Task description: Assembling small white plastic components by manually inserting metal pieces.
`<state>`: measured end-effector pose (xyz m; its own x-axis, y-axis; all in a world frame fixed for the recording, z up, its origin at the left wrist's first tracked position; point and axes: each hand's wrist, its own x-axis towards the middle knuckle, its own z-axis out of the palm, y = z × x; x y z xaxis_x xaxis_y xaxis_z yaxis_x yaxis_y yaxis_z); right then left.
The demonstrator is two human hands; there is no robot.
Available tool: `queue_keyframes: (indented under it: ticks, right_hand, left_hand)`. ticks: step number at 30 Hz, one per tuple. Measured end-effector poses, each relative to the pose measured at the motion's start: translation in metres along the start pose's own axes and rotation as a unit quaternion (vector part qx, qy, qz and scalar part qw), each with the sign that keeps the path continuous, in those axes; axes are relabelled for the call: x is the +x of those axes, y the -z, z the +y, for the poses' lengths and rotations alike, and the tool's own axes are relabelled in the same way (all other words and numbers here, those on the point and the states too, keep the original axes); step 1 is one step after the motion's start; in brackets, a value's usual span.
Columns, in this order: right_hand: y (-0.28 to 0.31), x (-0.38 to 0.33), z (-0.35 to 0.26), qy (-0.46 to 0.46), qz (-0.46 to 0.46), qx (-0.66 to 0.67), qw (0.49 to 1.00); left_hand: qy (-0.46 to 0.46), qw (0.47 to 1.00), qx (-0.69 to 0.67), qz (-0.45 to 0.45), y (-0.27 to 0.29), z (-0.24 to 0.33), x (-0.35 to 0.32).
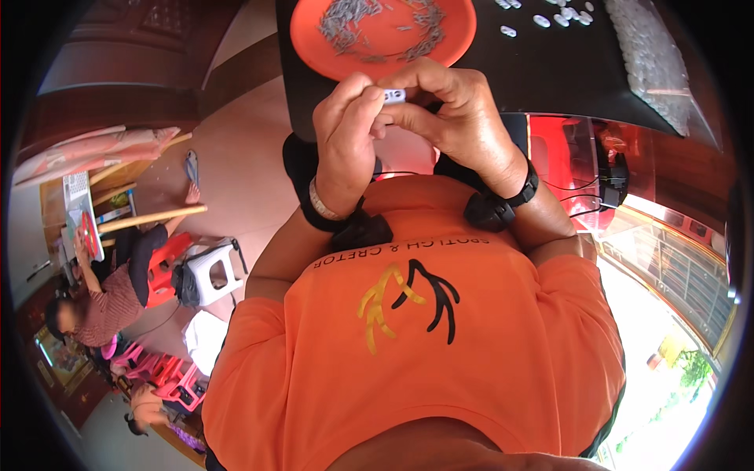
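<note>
White piece (pixel 395 96): small white plastic part, pinched between both hands just off the near edge of the black worktop, below the orange plate. Most of it hidden by fingertips; exact shape unclear.
Black worktop (pixel 542 71): dark surface carrying everything; hands sit at its near edge, roughly mid-width.
Orange plate (pixel 385 35): round, at the worktop's far edge left of centre, holds a scatter of thin grey metal pins (pixel 345 23).
Clear bag (pixel 652 55): at the worktop's right edge, full of small white pieces.
Loose white parts (pixel 561 16): few, near the far edge, between plate and bag.
Left hand (pixel 345 141): thumb and forefinger closed on the piece's left end; wristband and black sensor strap on the wrist.
Right hand (pixel 452 110): fingers curled over, tips clamped on the piece's right end; black strap on the wrist.
Step judged: fitting or seating something into the white piece; whether a pin is in it, cannot tell.
Doing it well: keep the left grip steady as the fixture, let the right fingertips do the pressing, push straight along the piece's axis, hold close over the worktop edge so a dropped part lands on it.
Risk: part is tiny and covered by fingers; skewed pressure likely bends a pin or pops the piece out.
</note>
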<state>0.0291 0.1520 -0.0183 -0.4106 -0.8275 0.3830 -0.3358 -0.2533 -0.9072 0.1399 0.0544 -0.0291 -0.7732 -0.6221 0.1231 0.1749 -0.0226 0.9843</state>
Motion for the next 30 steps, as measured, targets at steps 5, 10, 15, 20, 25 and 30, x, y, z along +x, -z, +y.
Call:
queue_keyframes:
  ticks: [5, 10, 15, 20, 25, 30]
  right_hand:
    - [0.015, 0.004, -0.003, 0.055, 0.029, -0.113, 0.992]
    - [0.08, 0.024, -0.04, 0.113, 0.16, -0.289, 0.937]
    - [0.208, 0.052, -0.08, 0.152, 0.386, -0.421, 0.807]
    - [0.252, 0.054, -0.071, 0.125, 0.373, -0.738, 0.548]
    - [0.22, 0.037, -0.007, -0.03, 0.114, -0.448, 0.886]
    - [0.153, 0.035, 0.027, -0.066, -0.038, -0.451, 0.889]
  left_hand:
    - [0.043, 0.998, -0.036, -0.021, 0.006, 0.0, 0.0]
    - [0.022, 0.999, -0.022, -0.029, 0.012, -0.001, -0.002]
    - [0.022, 0.997, -0.049, -0.048, 0.005, -0.001, 0.002]
    - [0.046, 0.997, -0.047, -0.038, 0.007, -0.001, 0.001]
    - [0.045, 0.997, -0.043, -0.053, 0.002, 0.0, 0.004]
    - [0.041, 0.998, -0.037, -0.036, 0.004, -0.001, 0.001]
